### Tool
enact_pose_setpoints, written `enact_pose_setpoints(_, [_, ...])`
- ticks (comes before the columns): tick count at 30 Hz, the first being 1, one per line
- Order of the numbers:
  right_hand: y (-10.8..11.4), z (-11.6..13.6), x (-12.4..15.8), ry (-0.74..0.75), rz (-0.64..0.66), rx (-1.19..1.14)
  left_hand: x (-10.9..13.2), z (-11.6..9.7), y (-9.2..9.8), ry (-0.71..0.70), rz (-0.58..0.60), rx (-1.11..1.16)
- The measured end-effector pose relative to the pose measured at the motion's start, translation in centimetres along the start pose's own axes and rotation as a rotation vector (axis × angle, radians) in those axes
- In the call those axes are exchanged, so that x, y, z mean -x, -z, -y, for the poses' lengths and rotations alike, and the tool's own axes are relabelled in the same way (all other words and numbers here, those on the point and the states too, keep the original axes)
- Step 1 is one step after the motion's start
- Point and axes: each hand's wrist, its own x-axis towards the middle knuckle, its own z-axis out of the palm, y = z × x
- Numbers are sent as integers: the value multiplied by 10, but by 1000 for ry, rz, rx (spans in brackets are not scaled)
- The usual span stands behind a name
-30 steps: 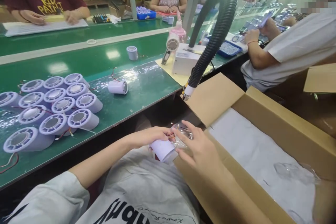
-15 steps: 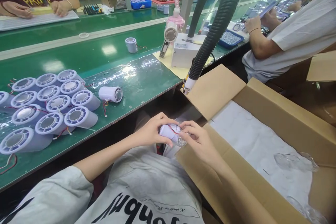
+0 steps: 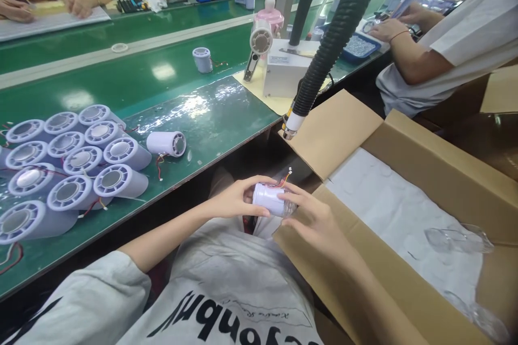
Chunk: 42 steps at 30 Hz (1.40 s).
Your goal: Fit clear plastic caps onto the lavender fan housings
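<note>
Over my lap, my left hand [image 3: 238, 197] grips the left end of a lavender cylindrical fan housing [image 3: 267, 199], thumb below and fingers above. The housing lies sideways, with thin red and yellow wires [image 3: 286, 177] and a small white plug sticking up behind it. Clear plastic shows at its right end, partly hidden by fingers. My right hand [image 3: 309, 215] holds that end, fingers on top and thumb underneath. On the bench to the left stand several similar housings [image 3: 115, 180] with round metal discs in their ends, and one housing [image 3: 164, 143] lies on its side.
An open cardboard box [image 3: 441, 140] with white lining and clear plastic pieces [image 3: 457, 238] is at my right. A black ribbed hose [image 3: 324, 56] hangs above its corner. Behind stand a grey unit [image 3: 285, 75] and a pink handheld fan [image 3: 261, 38]. Co-workers sit across and at right.
The housing has turned in my hands, so its wires now point up behind it and its smooth side faces me. My right fingers have spread slightly around its end. The camera view has shifted slightly.
</note>
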Motion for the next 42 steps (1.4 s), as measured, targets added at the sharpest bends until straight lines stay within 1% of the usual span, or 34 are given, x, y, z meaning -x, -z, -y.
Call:
enact_pose_setpoints(1, [0,0,3,43,0,68,1,-1,0,5,1,-4])
enact_pose_setpoints(3, [0,2,7,95,1,122,4,-3,0,8,17,-2])
enact_pose_setpoints(8, [4,6,10,90,37,130,9,-8,-2,-44,76,53])
enact_pose_setpoints(13, [6,9,12,144,73,169,13,-9,-4,-40,77,54])
enact_pose_setpoints(15, [6,11,13,136,88,170,15,-9,-5,-39,81,47])
enact_pose_setpoints(20, [5,15,16,64,74,93,17,-12,-8,-44,90,32])
enact_pose_setpoints(23, [4,16,17,42,61,35,19,-14,-8,-130,100,-31])
enact_pose_setpoints(25, [5,18,18,8,78,-16,21,-15,-8,-191,103,-76])
enact_pose_setpoints(32, [7,25,20,-185,137,-230,22,-17,-8,-285,113,-142])
enact_pose_setpoints(34, [7,26,19,-233,139,-298,22,-17,-8,-292,124,-140])
enact_pose_setpoints(37, [6,28,17,-312,139,-383,23,-17,-9,-265,131,-126])
enact_pose_setpoints(42, [4,28,15,-402,115,-448,24,-17,-9,-239,123,-126])
